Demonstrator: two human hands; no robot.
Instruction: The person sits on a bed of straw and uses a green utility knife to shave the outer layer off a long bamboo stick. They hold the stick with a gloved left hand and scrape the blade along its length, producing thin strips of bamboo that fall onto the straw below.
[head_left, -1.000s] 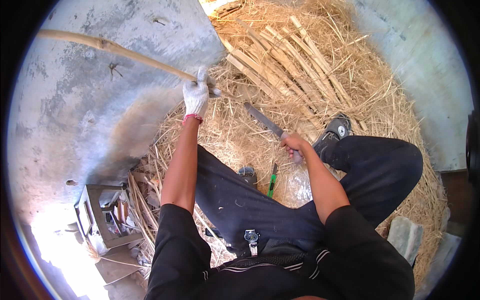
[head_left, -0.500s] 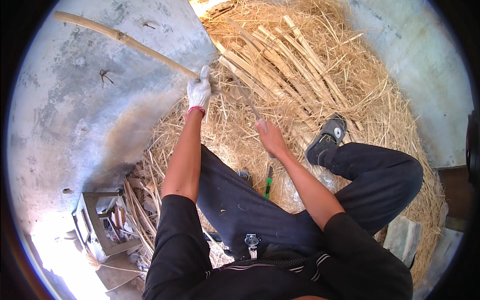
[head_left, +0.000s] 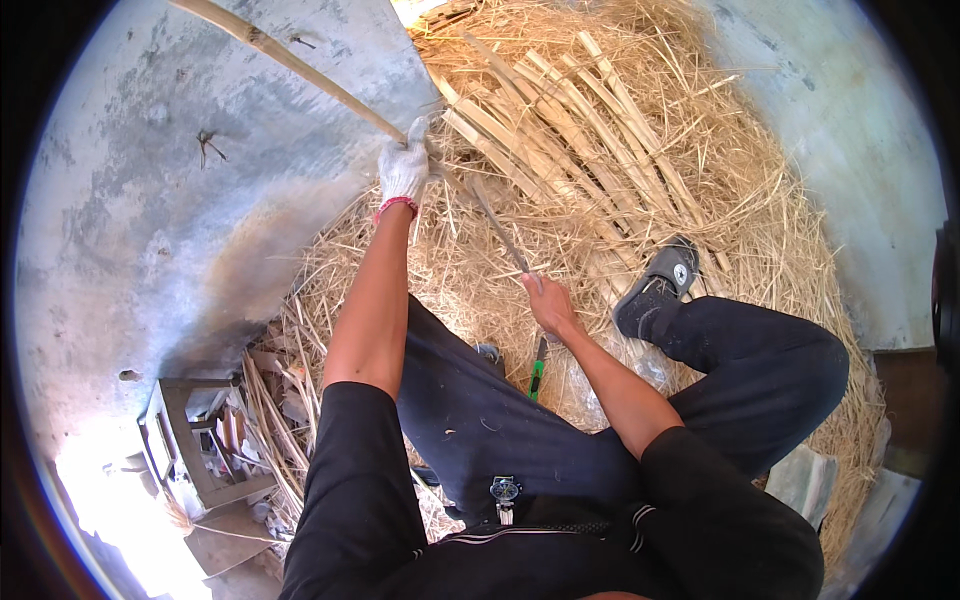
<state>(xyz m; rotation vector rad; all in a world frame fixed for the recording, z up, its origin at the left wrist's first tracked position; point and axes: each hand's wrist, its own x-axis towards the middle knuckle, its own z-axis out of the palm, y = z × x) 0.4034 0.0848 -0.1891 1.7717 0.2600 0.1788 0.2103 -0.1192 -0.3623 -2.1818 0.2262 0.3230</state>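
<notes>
My left hand (head_left: 404,168), in a white knitted glove, is closed round a long bamboo strip (head_left: 310,72). One end of the strip reaches up and left past the wall; a short part comes out to the right of the glove. My bare right hand (head_left: 550,305) grips the handle of a long thin knife (head_left: 502,226). Its blade points up and left, and the tip end lies close to the strip just right of the glove. Whether blade and strip touch, I cannot tell.
Split bamboo strips (head_left: 590,130) lie fanned on shavings (head_left: 740,180) ahead. A green-handled cutter (head_left: 537,380) rests between my legs, near crumpled clear plastic (head_left: 580,390). A grey wall (head_left: 200,230) rises at left, above a wooden frame (head_left: 190,440) with scraps. A stone block (head_left: 803,482) sits right.
The strip has swung to a steeper slant, its far end moving right and up. My right hand and the knife have shifted slightly down and right.
</notes>
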